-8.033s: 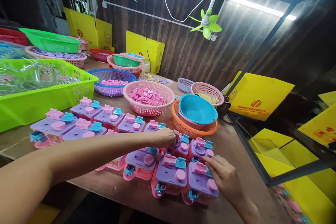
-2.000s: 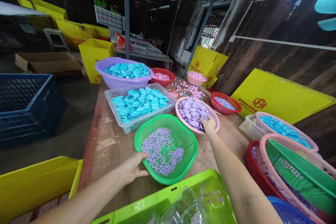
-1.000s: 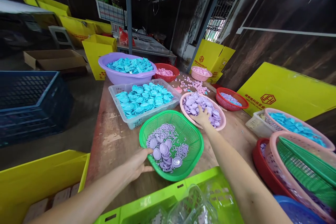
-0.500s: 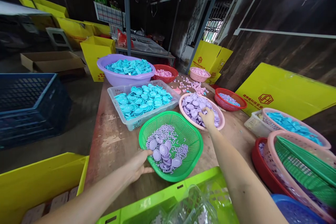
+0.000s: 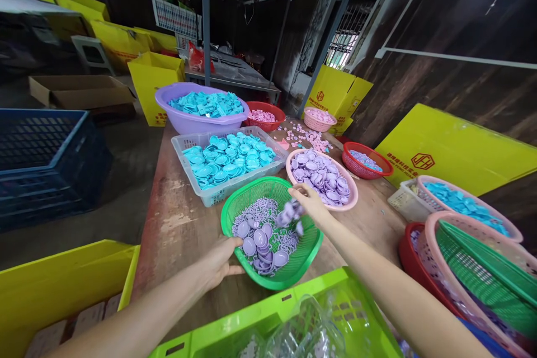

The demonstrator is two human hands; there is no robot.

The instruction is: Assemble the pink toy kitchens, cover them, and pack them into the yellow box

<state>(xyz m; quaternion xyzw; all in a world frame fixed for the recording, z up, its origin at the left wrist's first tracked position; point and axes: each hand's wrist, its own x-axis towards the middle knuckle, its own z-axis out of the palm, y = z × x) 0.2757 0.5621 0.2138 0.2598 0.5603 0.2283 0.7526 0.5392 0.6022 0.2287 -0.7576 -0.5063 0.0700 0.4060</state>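
A green plastic basket (image 5: 308,260) stands on the table in front of me. It holds small purple hook-like pieces (image 5: 262,207) and several purple oval dishes (image 5: 260,239). At its near left rim my left hand (image 5: 226,260) grips it, thumb on top and fingers underneath. My right hand (image 5: 308,201) is over the basket's right side, fingers apart. Below those fingers a blurred bunch of purple dishes (image 5: 289,213) is dropping into the basket. Just behind stands a pink round basket (image 5: 354,193) full of the same purple dishes.
A clear tray (image 5: 205,197) of turquoise dishes and a purple basin (image 5: 180,123) of turquoise pieces stand at the left. Loose pink pieces (image 5: 312,140) lie farther back. Stacked baskets (image 5: 432,235) crowd the right edge. A lime crate (image 5: 235,330) with clear plastic bags sits nearest me.
My right hand has moved left and nearer, from the pink basket to above the green one, bringing purple dishes that now fall from it. My left hand stays on the green rim.
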